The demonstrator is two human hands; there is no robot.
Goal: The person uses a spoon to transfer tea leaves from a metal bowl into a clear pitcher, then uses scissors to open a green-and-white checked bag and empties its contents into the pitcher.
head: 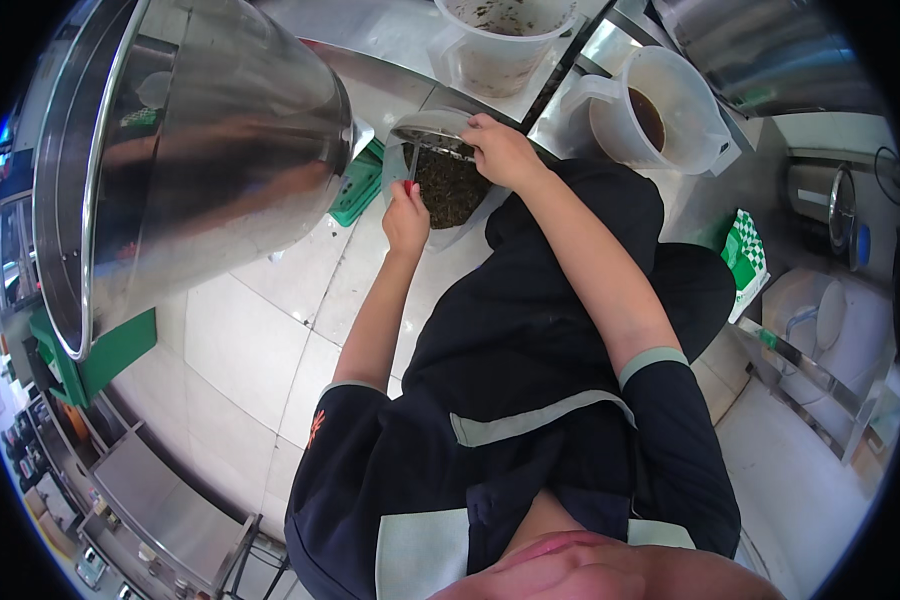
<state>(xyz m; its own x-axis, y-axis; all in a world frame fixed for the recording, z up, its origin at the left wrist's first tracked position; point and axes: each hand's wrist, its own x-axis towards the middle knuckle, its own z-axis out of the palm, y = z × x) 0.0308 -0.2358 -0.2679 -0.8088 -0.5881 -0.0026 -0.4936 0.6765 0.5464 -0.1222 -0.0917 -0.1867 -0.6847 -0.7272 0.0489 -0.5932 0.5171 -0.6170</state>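
Note:
My right hand (504, 154) grips the rim of a round metal strainer (433, 138), tilted over a translucent plastic container. My left hand (407, 217) is closed on a red-handled tool (410, 187), whose thin shaft reaches up to the strainer; its exact kind cannot be told. Dark wet leaf matter, like spent tea leaves (450, 187), fills much of the container (436, 241). Above my right hand stands a plastic measuring jug (495, 67) with dark residue inside. A second jug (607, 124), holding brown liquid, is to its right.
A large shiny steel vessel (217, 142) fills the upper left. Behind it sits a green plastic basket (358, 187) on the tiled floor (255, 337). A steel counter edge (390, 56) runs across the top. A green-and-white packet (746, 259) stands at right, near a metal rack (810, 375).

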